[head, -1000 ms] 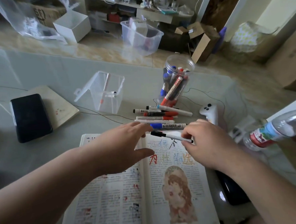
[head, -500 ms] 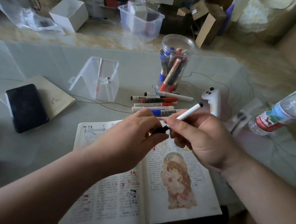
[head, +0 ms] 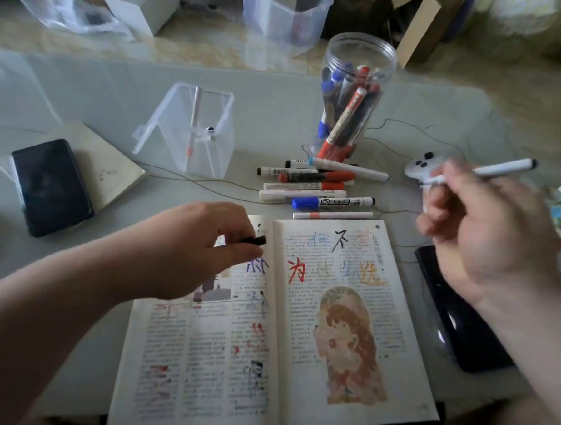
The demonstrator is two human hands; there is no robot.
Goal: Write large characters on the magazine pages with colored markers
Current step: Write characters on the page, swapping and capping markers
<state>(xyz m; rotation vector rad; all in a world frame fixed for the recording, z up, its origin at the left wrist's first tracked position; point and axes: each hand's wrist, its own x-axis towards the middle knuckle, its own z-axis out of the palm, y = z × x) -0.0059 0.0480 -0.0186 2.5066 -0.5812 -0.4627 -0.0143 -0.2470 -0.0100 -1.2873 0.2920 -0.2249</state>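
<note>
Left hand pinches cap, right hand grips marker (beyond magazine's right edge).

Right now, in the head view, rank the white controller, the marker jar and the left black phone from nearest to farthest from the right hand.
1. White controller, just beyond the right hand.
2. Marker jar, farther back, toward centre.
3. Left black phone, far left of the table.
</note>
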